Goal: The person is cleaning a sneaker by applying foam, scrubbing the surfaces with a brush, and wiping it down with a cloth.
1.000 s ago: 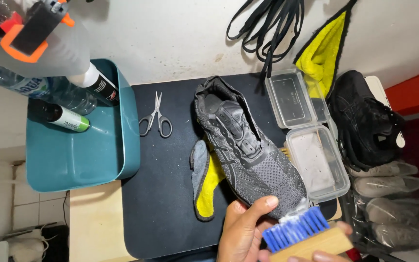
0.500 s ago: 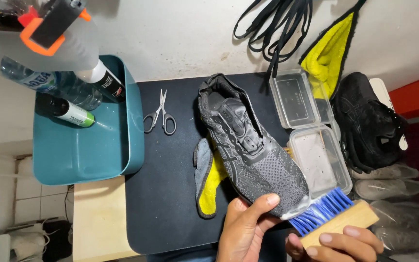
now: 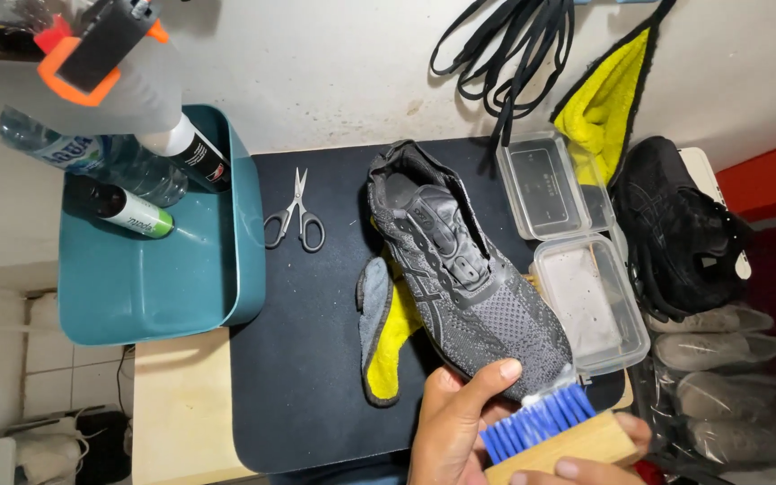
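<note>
Left hand (image 3: 455, 427) of mine is clamped over the toe of the grey knit shoe (image 3: 464, 278), thumb across the top, pinning it on the black mat (image 3: 316, 359). Just at four o'clock from it my right hand (image 3: 586, 462), mostly cut off by the frame edge, is closed round the wooden block of the blue-bristled brush (image 3: 545, 427), whose bristles touch the toe where a little white foam sits.

What I think could go wrong: I hold only the toe, so a hard stroke may swing the heel, up at twelve o'clock, toward the open clear plastic box (image 3: 577, 269) lying just beside the shoe at two o'clock and knock it. Wet bristles could also flick foam onto the mat, or onto the black shoe (image 3: 675, 233) at three o'clock. The grey and yellow insole (image 3: 379, 337) lies partly under the shoe at nine o'clock and may slide with it.

Farther at ten o'clock, scissors (image 3: 294, 216) lie on the mat. The mat covers a pale wooden desk (image 3: 177, 413). Past the scissors, a teal tub (image 3: 154, 287) holds bottles, with a spray bottle (image 3: 92, 67) blurred and close to the camera above it. Black laces (image 3: 514, 49) and a yellow cloth (image 3: 608, 103) hang against a stained white wall (image 3: 334, 81) at twelve to one o'clock. Pale insoles in clear wrap (image 3: 720, 359) lie at four o'clock, white floor tiles far left.
</note>
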